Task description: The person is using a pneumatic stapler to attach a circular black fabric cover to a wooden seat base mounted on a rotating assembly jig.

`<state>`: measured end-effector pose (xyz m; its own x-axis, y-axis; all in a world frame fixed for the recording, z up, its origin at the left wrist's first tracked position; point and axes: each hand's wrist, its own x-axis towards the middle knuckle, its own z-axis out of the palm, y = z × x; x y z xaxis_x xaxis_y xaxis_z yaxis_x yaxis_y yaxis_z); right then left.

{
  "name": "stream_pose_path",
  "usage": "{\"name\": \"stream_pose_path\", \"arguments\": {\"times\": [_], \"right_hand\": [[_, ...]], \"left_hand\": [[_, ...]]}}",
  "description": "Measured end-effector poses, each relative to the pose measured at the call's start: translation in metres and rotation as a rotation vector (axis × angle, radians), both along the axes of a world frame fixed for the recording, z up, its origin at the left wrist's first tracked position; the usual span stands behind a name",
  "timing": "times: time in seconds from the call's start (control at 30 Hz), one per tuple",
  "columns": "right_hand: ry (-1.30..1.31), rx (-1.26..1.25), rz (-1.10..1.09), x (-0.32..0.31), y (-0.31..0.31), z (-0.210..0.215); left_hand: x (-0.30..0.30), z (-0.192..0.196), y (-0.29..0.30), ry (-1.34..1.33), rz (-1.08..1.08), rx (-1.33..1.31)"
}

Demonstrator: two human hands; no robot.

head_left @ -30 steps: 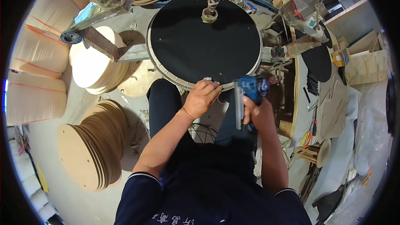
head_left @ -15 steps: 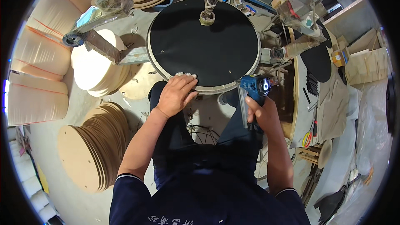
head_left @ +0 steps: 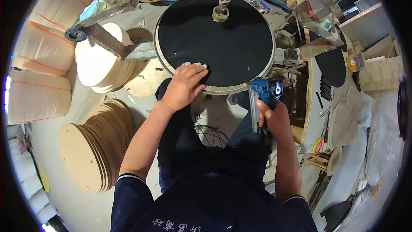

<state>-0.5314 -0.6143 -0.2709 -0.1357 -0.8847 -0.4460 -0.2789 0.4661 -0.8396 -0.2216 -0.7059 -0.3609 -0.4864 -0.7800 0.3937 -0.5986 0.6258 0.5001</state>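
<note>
A round board [head_left: 214, 38] covered in black material, with a pale rim, lies in front of my knees. My left hand [head_left: 182, 87] rests on its near left edge, palm down, fingers stretched onto the black surface and thumb apart near the rim. White coverings show on its fingertips. In my right hand [head_left: 277, 116] is a blue staple gun [head_left: 267, 91] with a long metal magazine. I grip it by the handle beside the board's near right rim; whether its nose touches the rim I cannot tell.
Wrapped frame arms [head_left: 105, 41] flank the board, and a wrapped post [head_left: 223, 0] stands over it. Stacked wooden discs [head_left: 92, 154] lie at left, with white discs [head_left: 103, 60] beyond. On the right-hand bench are yellow-handled scissors [head_left: 317, 145] and black discs [head_left: 330, 66].
The board has turned slightly counterclockwise. My left hand has slid a little farther onto its black surface. The staple gun stays near the rim; the whole view has shifted slightly.
</note>
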Motion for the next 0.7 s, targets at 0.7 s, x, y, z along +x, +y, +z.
{"name": "stream_pose_path", "arguments": {"times": [0.7], "right_hand": [[-0.025, 0.042, 0.0, -0.005, 0.003, -0.008]], "left_hand": [[-0.017, -0.025, 0.004, -0.061, -0.105, -0.258]]}}
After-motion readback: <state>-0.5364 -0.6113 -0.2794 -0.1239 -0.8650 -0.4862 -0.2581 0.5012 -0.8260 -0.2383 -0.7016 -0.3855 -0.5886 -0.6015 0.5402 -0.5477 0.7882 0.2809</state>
